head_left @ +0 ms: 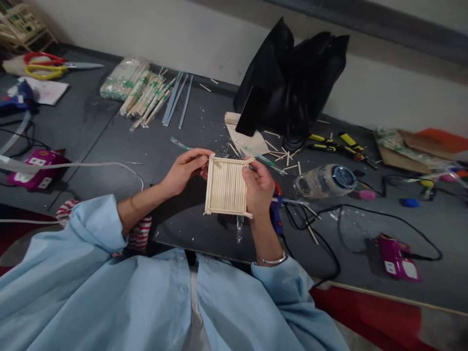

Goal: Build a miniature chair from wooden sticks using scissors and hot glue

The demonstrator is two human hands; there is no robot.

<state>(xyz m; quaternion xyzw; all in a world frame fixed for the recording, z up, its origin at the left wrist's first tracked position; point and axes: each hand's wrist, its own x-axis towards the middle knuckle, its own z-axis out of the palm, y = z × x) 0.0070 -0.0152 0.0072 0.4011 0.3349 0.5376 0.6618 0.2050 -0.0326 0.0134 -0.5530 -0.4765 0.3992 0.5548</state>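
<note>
I hold a square panel of glued wooden sticks (225,185) up over the dark table (109,141). My left hand (185,169) pinches the panel's upper left corner. Along its right edge my right hand (259,187) grips it, with a silver bangle on that wrist. Light blue sleeves cover both my arms. Just below and right of my right hand lies a blue glue gun (277,217), partly hidden.
Packs of wooden chopsticks (144,92) and grey strips lie at the back left, near red and yellow scissors (46,66). A black bag (292,78) props a phone (251,111). A plastic bottle (323,180), pliers (336,145), cables and two magenta power strips (398,256) surround me.
</note>
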